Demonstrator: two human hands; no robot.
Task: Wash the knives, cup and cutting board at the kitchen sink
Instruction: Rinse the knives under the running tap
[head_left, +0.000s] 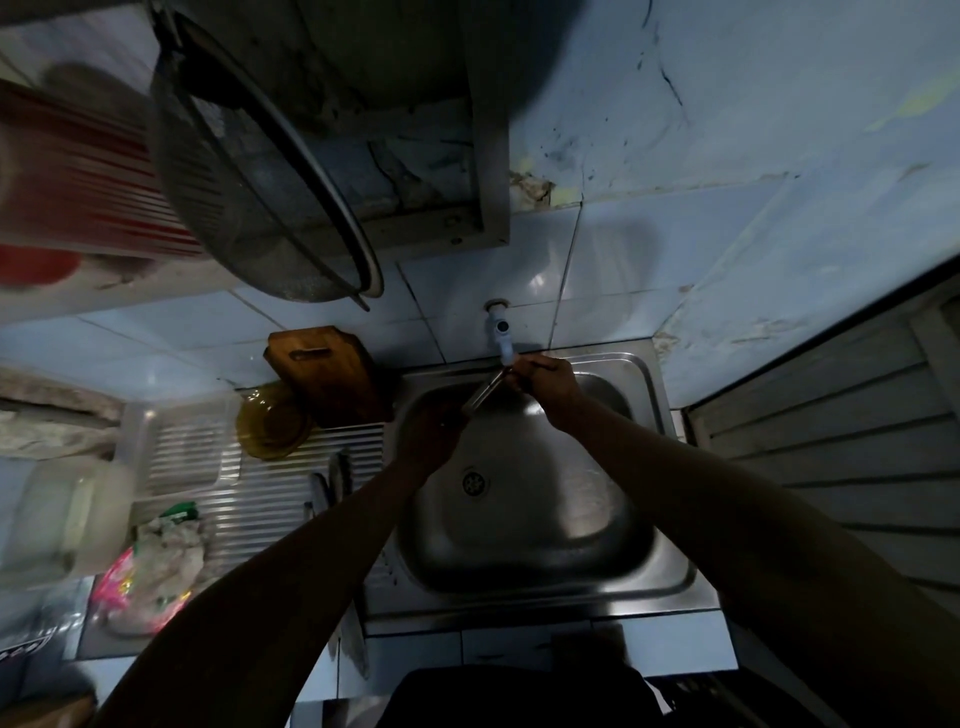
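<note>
I hold the knife (485, 391) under the tap (501, 338), over the sink (644, 374). My right hand (545, 382) grips its handle; the blade slants down-left to my left hand (434, 426), whose grip I cannot tell.

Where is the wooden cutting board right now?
The cutting board stands propped against the tiled wall, left of the sink, behind the yellow glass bowl on the drainboard.
</note>
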